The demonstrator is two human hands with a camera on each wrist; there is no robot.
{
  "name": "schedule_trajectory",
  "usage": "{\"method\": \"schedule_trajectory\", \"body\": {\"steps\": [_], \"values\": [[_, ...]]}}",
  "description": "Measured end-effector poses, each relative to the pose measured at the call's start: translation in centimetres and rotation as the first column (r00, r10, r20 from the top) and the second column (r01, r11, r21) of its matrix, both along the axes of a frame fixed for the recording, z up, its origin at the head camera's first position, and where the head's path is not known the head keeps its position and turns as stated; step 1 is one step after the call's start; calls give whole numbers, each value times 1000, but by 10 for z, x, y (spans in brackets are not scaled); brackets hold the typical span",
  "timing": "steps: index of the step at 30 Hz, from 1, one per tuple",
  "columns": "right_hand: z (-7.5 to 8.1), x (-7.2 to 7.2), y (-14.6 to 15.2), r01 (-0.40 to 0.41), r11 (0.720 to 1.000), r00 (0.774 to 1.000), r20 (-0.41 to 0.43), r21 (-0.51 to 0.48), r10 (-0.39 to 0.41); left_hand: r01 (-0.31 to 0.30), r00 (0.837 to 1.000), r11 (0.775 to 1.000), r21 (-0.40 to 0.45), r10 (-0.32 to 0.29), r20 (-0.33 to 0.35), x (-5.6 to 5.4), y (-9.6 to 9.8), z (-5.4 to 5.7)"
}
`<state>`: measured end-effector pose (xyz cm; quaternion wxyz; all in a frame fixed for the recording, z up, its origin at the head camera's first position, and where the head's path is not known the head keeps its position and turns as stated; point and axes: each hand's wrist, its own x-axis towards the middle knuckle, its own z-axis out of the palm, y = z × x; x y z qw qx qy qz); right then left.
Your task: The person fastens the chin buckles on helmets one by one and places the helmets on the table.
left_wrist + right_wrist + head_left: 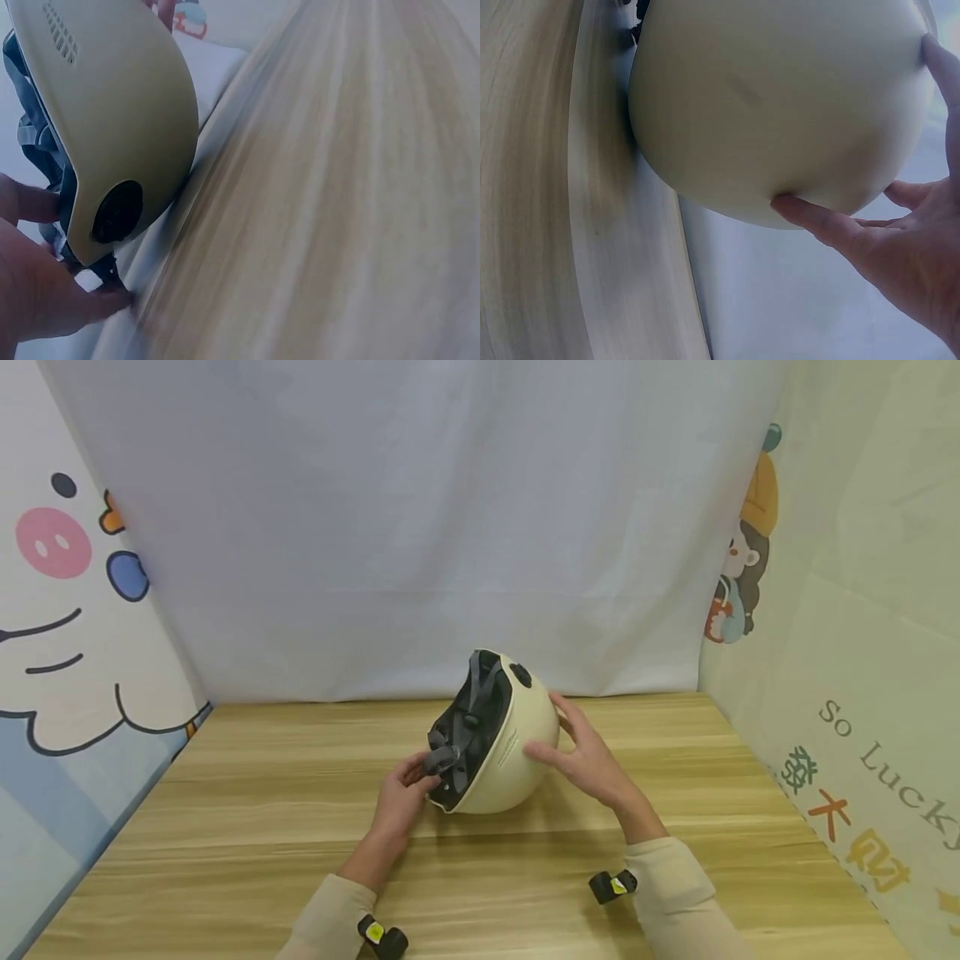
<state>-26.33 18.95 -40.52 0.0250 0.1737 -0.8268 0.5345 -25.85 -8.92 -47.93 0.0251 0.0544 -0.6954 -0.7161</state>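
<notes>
We're live with a cream helmet (517,768), tipped over about midway between the tabletop's (285,827) left and right edges, toward the back edge. Its hollow faces the left edge, so we look straight in at the dark lining (491,714) and grey straps (441,760).

On the near left, we have the left hand (401,802), thumb and fingers bent, pinching the end of the rim (77,180) by the straps. Across from it comes the right hand (588,764), fingers spread, tips against the rounded shell without wrapping it.

And how does it handle? We'd call it light for its bulk, the shell stiff and hardly fragile, though that smooth curve could slip under fingertips alone. The straps look floppy and liable to snag; the lining should give a little. For hold, we like the rim, thumb one side and fingers the other, with a broad palm backing the crown. That round black piece (521,675) looks too small to carry by.
</notes>
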Motion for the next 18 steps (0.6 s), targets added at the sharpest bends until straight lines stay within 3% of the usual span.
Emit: {"method": "schedule_trajectory", "body": {"steps": [5, 8, 11, 14, 16, 18], "values": [[-3, -3, 0, -29, 999, 999, 15, -35, 29, -55, 996, 998, 11, 56, -68, 1, 2, -1], [-3, -4, 0, -47, 998, 999, 18, -43, 48, -92, 985, 996, -20, 88, -151, 1, 4, -3], [-3, -5, 2, -68, 997, 997, 25, -40, 69, -150, 959, 982, -117, 116, -260, 1, 5, -4], [-2, -3, 5, -80, 997, 996, 30, -20, 81, -202, 923, 955, -216, 111, -370, 1, 5, -5], [-1, -3, 7, -83, 997, 996, 29, -10, 83, -212, 906, 949, -234, 101, -411, 1, 5, -4], [0, -3, 10, -95, 995, 995, 28, -14, 96, -188, 905, 964, -187, 96, -415, 2, 5, -3]]}}
